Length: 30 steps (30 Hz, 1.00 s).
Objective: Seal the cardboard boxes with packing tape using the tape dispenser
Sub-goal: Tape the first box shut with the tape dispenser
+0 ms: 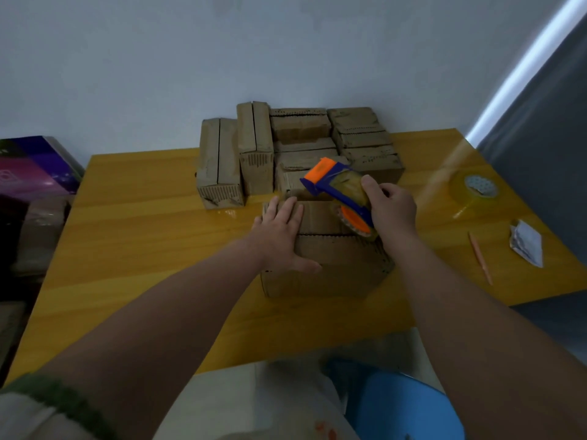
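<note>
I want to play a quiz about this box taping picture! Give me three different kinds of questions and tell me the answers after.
1. True or false: the right hand holds the tape dispenser.
2. Pick one. The left hand is: A) flat on the box nearest the person, B) lifting the spare tape roll, C) holding the orange stick.
3. Fill in: the other boxes are stacked at the far side of the table, against the ____.

Key
1. True.
2. A.
3. Wall.
</note>
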### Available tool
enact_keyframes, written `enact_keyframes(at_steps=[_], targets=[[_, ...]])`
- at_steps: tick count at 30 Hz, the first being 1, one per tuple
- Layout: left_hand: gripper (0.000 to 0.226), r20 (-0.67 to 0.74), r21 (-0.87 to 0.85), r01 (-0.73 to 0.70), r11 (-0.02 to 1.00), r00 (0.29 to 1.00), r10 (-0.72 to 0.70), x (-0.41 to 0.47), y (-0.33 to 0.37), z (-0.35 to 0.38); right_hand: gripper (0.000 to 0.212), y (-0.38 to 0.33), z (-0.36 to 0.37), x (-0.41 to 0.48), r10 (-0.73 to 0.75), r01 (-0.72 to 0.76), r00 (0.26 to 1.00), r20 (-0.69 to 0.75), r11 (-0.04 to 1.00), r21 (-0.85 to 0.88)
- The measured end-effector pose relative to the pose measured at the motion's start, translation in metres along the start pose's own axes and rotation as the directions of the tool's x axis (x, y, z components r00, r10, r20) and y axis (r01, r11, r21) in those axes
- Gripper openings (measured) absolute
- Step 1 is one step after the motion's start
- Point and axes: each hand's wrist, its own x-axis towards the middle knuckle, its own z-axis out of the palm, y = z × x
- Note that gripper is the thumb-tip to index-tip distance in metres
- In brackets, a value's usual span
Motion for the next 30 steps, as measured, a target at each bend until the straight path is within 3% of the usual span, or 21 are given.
enact_keyframes(at_steps=[11, 22, 30], targets=[[0.125, -0.045, -0.028, -0.05, 0.998, 0.998, 0.049, 0.005, -0.01, 0.003, 0.047, -0.003, -0.001, 0.005, 0.036, -0.036, 0.999, 0.004, 0.999, 0.011], [0.126, 0.016, -0.039, -0.055, 0.998, 0.998, 0.056, -0.002, -0.018, -0.006, 0.042, -0.005, 0.002, 0.006, 0.049, -0.049, 0.999, 0.002, 0.998, 0.05], [0.128, -0.016, -0.034, -0.085, 0.996, 0.996, 0.084, 0.009, -0.022, -0.003, 0.035, -0.007, -0.006, 0.018, 0.055, -0.067, 0.994, 0.095, 0.99, 0.123]])
